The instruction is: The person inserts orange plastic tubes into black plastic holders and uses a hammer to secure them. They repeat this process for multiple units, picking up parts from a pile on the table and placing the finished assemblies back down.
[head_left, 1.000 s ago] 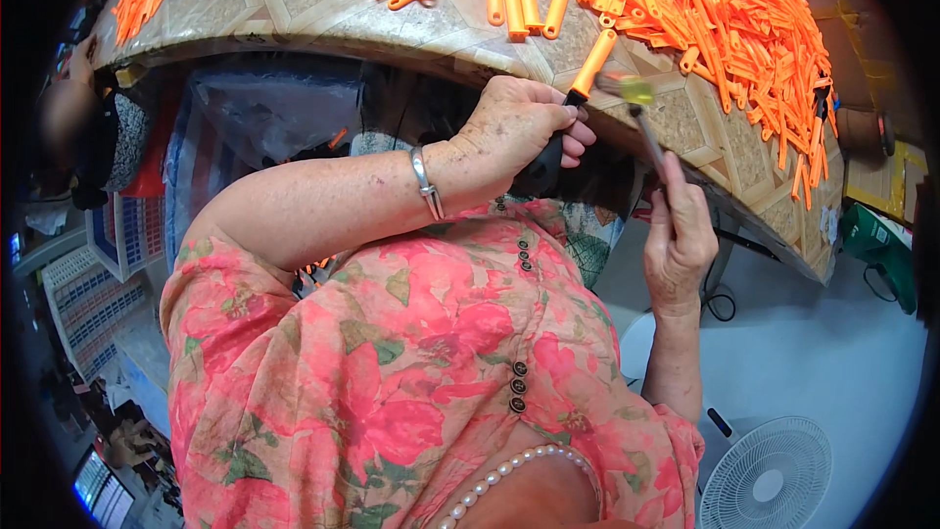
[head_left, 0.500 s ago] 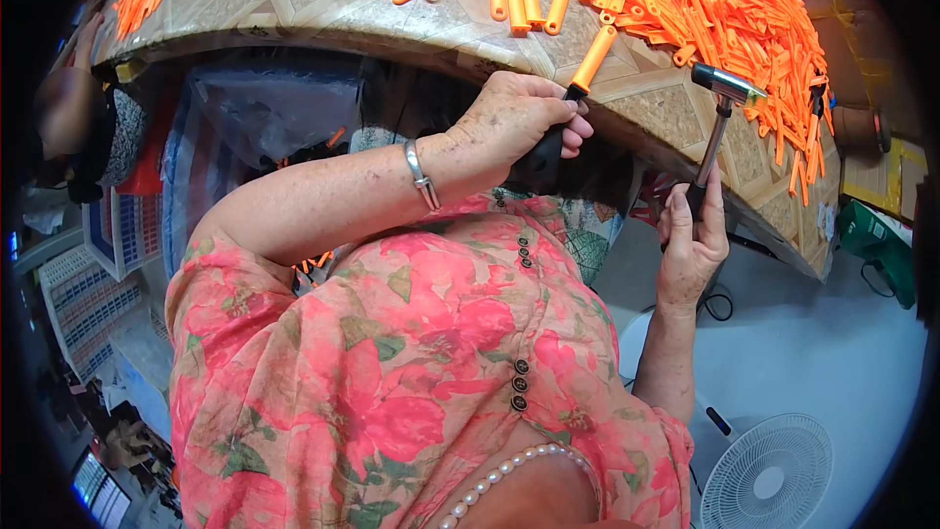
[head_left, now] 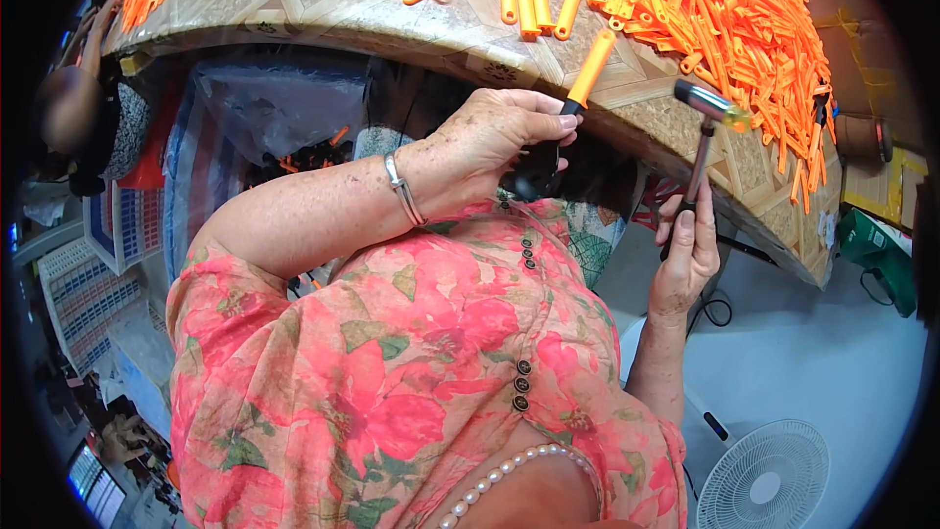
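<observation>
My left hand (head_left: pixel 504 135), with a silver bracelet on its wrist, is closed around the black part of a tool with an orange handle (head_left: pixel 592 69). The orange end points up and away, just past the table's near edge; the black end is largely hidden by my fingers. In my right hand (head_left: pixel 687 253) is a small hammer (head_left: pixel 701 152), gripped by its dark handle. Its metal head, with a yellowish translucent face, is raised beside the table edge, a little right of the orange handle and apart from it.
Loose orange handles (head_left: pixel 725 24) are heaped across the right side of the table (head_left: pixel 333 0); several lie nearer its edge. To the left are a plastic-lined bin (head_left: pixel 264 113) and plastic baskets (head_left: pixel 83 299). A white fan (head_left: pixel 766 485) stands lower right, and another person's arm (head_left: pixel 73 103) shows far left.
My left hand has shifted slightly down, and the orange handle stands a little farther from the pile. The hammer in my right hand has moved left and lower, its head blurred.
</observation>
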`<action>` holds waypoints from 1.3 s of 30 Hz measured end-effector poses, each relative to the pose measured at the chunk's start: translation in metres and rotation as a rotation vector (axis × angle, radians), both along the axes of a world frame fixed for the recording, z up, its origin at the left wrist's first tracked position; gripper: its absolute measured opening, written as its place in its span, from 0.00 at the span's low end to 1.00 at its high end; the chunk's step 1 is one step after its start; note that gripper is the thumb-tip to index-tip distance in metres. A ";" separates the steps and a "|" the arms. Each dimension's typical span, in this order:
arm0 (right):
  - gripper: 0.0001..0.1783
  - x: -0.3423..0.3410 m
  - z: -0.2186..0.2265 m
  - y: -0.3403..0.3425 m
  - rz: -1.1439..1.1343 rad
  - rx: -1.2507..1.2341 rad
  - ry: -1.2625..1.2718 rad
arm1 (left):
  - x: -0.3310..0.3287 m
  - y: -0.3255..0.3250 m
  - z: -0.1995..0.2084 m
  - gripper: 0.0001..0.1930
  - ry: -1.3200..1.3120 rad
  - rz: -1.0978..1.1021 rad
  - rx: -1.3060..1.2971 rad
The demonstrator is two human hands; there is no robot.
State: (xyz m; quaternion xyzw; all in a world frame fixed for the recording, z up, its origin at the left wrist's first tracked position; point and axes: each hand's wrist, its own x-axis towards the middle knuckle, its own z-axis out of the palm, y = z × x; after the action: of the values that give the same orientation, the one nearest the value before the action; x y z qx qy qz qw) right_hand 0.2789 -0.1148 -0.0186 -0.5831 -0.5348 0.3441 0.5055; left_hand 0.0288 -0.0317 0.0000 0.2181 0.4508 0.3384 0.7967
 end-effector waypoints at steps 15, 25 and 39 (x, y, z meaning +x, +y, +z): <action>0.24 -0.015 0.021 0.019 0.167 0.243 -0.516 | 0.011 0.009 0.008 0.09 0.159 0.021 -0.012; 0.20 -0.003 0.006 0.021 0.109 -0.031 -0.087 | 0.000 0.000 0.001 0.13 0.092 0.023 0.066; 0.25 0.263 -0.014 0.148 -0.631 0.020 -0.330 | -0.298 -0.122 -0.161 0.17 0.678 1.119 0.031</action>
State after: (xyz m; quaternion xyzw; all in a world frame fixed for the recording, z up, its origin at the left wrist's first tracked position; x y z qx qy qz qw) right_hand 0.5417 0.0331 -0.0329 -0.7624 -0.4062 0.0672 0.4993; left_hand -0.2691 -0.1540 -0.1611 0.0565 0.7173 0.6210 0.3107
